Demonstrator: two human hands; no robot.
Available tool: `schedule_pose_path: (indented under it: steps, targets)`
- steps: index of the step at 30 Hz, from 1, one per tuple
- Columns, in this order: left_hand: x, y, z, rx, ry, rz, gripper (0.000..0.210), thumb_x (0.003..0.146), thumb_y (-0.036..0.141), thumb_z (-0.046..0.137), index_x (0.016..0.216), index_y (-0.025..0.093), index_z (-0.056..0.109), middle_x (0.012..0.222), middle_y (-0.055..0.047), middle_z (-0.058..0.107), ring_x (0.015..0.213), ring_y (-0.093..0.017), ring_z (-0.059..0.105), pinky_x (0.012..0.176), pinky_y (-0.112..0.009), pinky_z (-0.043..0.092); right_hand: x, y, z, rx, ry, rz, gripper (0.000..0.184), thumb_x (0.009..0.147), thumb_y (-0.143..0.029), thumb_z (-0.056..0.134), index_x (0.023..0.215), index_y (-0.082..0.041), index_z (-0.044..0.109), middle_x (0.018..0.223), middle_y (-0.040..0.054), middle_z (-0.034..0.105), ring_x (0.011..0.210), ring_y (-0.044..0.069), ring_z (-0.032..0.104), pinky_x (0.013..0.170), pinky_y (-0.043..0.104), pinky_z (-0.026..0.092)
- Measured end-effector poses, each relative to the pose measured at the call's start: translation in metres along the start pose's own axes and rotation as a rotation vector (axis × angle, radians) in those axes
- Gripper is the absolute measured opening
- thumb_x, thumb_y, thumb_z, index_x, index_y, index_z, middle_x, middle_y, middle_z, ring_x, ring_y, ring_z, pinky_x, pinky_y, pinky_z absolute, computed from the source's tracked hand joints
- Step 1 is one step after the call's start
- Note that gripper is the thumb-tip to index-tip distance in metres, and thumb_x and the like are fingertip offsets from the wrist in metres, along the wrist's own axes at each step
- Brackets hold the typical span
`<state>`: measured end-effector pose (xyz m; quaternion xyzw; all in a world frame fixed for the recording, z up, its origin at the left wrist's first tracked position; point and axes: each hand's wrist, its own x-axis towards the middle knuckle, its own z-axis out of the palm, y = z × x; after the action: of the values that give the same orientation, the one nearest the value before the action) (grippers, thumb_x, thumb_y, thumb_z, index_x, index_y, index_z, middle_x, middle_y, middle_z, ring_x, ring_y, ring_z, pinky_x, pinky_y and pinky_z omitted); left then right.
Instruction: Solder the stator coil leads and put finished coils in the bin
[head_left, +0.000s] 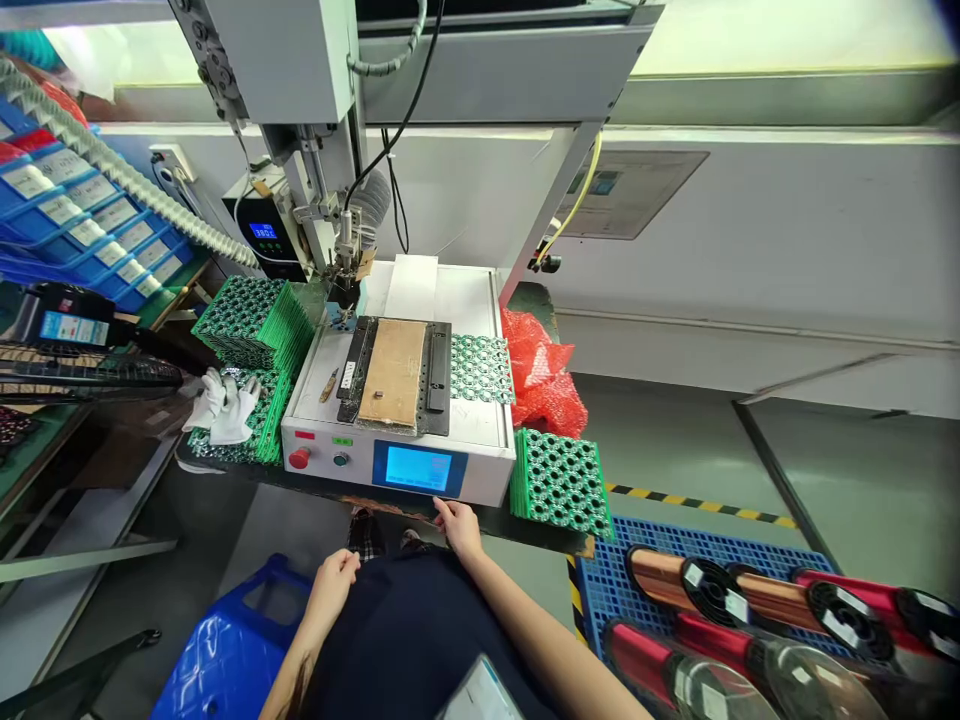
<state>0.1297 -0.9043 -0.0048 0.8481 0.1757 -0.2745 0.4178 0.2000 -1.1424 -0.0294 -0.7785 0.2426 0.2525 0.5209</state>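
Head view: our right hand (457, 527) rests fingers spread, empty, on the surface edge under the machine (401, 400) at 12 o'clock; left hand (334, 580) loosely curled, empty, on our lap. Green boards (562, 482) wait at 2 o'clock; loading seems next.

Machine housing (480, 455): white painted metal, smooth, semi-gloss. Display (418, 468): glossy blue glass or plastic. Fixture plate (393, 372): matt tan board, looks like fibreboard, flanked by black matt plastic rails. Circuit board panels (561, 482): green, glossy laminate, perforated. Bag (541, 372): red crinkled plastic film, shiny. Gloves (223, 405): white knit cloth. Crate (225, 650): blue glossy moulded plastic. Wire spools (664, 578): shiny copper and red enamelled wire on black plastic flanges. Hose (112, 165): ribbed grey plastic. Floor (862, 480): smooth grey-green coating.
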Motion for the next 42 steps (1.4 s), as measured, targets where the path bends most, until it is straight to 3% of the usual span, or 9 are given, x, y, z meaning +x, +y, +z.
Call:
schedule_pose_path:
  steps: [4,9,18,22,28,34,36,39,42]
  targets:
    - [-0.006,-0.009,0.005,-0.021,0.016,-0.028,0.034,0.088,0.041,0.043,0.070,0.014,0.052,0.055,0.005,0.047,0.050,-0.010,0.047,0.055,-0.027,0.041,0.009,-0.010,0.024,0.018,-0.109,0.054,0.030,0.088,-0.040,0.046,0.089,-0.012,0.058,0.076,0.0004,0.060,0.060,0.010,0.057,0.057,0.026,0.049]
    - [-0.013,-0.016,0.007,-0.033,0.046,-0.054,0.035,0.088,0.042,0.042,0.069,0.014,0.052,0.055,0.005,0.047,0.051,-0.011,0.048,0.056,-0.027,0.041,0.013,-0.023,0.052,0.051,-0.080,0.085,0.029,0.088,-0.040,0.045,0.091,-0.013,0.057,0.078,0.0009,0.060,0.062,0.010,0.057,0.058,0.027,0.050]
    - [-0.010,-0.018,0.002,-0.040,0.057,-0.081,0.035,0.088,0.042,0.041,0.069,0.014,0.052,0.057,0.004,0.047,0.053,-0.011,0.048,0.058,-0.028,0.041,0.007,-0.022,0.065,0.170,0.036,0.079,0.034,0.088,-0.043,0.042,0.085,-0.013,0.057,0.068,-0.0021,0.058,0.053,0.009,0.054,0.053,0.025,0.048]
    - [-0.005,-0.015,0.000,-0.027,0.052,-0.074,0.034,0.088,0.042,0.043,0.068,0.015,0.051,0.058,0.004,0.046,0.055,-0.012,0.048,0.059,-0.029,0.041,0.011,-0.021,0.071,0.185,0.003,0.088,0.031,0.088,-0.041,0.043,0.090,-0.013,0.056,0.072,-0.0011,0.058,0.056,0.009,0.055,0.053,0.024,0.048]
    - [-0.001,-0.015,0.002,-0.001,0.032,-0.020,0.035,0.087,0.041,0.044,0.066,0.015,0.050,0.057,0.004,0.046,0.054,-0.012,0.047,0.059,-0.028,0.040,0.012,-0.013,0.045,0.076,-0.258,-0.014,0.027,0.088,-0.037,0.046,0.095,-0.013,0.056,0.080,0.0012,0.060,0.063,0.010,0.057,0.058,0.027,0.050]
    - [0.001,-0.013,-0.002,-0.006,0.058,0.014,0.047,0.084,0.050,0.044,0.051,0.018,0.039,0.047,0.006,0.035,0.050,-0.012,0.044,0.056,-0.027,0.036,-0.020,0.003,0.009,-0.159,-0.611,-0.195,0.022,0.084,-0.031,0.054,0.096,-0.013,0.059,0.097,0.0035,0.061,0.086,0.018,0.059,0.076,0.037,0.050]
    - [0.000,-0.014,-0.001,-0.025,0.075,0.012,0.048,0.083,0.052,0.044,0.051,0.018,0.038,0.049,0.006,0.036,0.050,-0.012,0.044,0.055,-0.027,0.035,-0.027,0.005,0.001,-0.225,-0.697,-0.239,0.023,0.084,-0.029,0.054,0.101,-0.014,0.058,0.109,0.0059,0.059,0.100,0.021,0.056,0.087,0.044,0.044]
    - [0.000,-0.016,-0.001,-0.053,0.113,-0.019,0.045,0.083,0.053,0.043,0.056,0.017,0.042,0.052,0.006,0.040,0.048,-0.011,0.043,0.052,-0.026,0.035,-0.032,0.005,-0.013,-0.310,-0.792,-0.280,0.029,0.084,-0.028,0.054,0.111,-0.016,0.055,0.127,0.0088,0.049,0.122,0.025,0.040,0.102,0.053,0.026]
    - [0.001,-0.018,-0.002,-0.073,0.141,-0.047,0.042,0.084,0.051,0.043,0.059,0.017,0.043,0.051,0.006,0.040,0.046,-0.010,0.042,0.050,-0.025,0.036,-0.036,0.004,-0.027,-0.368,-0.852,-0.294,0.035,0.087,-0.027,0.048,0.121,-0.019,0.050,0.137,0.0087,0.040,0.131,0.023,0.026,0.108,0.048,0.015]
